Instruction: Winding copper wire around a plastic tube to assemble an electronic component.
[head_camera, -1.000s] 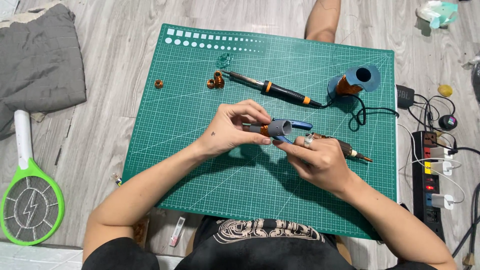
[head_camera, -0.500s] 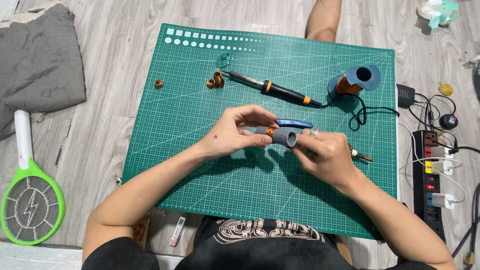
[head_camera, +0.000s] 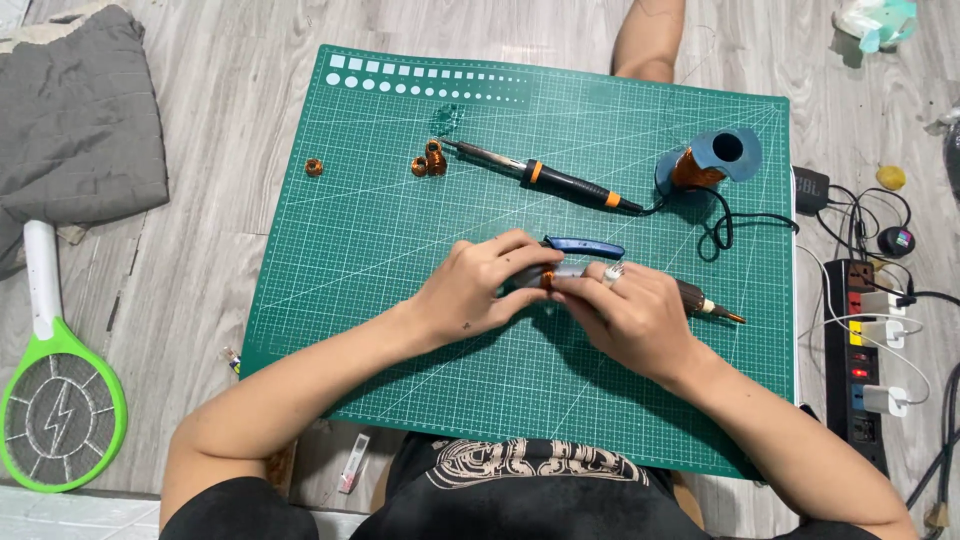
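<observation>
A person sits on the floor over a green cutting mat (head_camera: 400, 300), both hands meeting near its middle. The left hand (head_camera: 475, 290) and the right hand (head_camera: 625, 315) are closed together around a small grey part (head_camera: 560, 272) with an orange band, fingertips pinching it from either side just above the mat. A ring shows on a right finger. What the part is cannot be made out, since the fingers hide most of it.

Just beyond the hands lies a blue-handled tool (head_camera: 585, 246). From under the right hand a dark probe (head_camera: 710, 305) pokes out to the right.

Farther up the mat rests a soldering iron (head_camera: 545, 178), untouched, its cord running to a wire spool (head_camera: 705, 165). Three small copper coils (head_camera: 428, 160) lie near the iron's tip, one apart to the left. These look finished or waiting; the piece in hand appears to be mid-work.

Off the mat: a power strip (head_camera: 865, 360) on the right, a green swatter (head_camera: 55, 400) and grey cloth (head_camera: 80, 120) on the left.
</observation>
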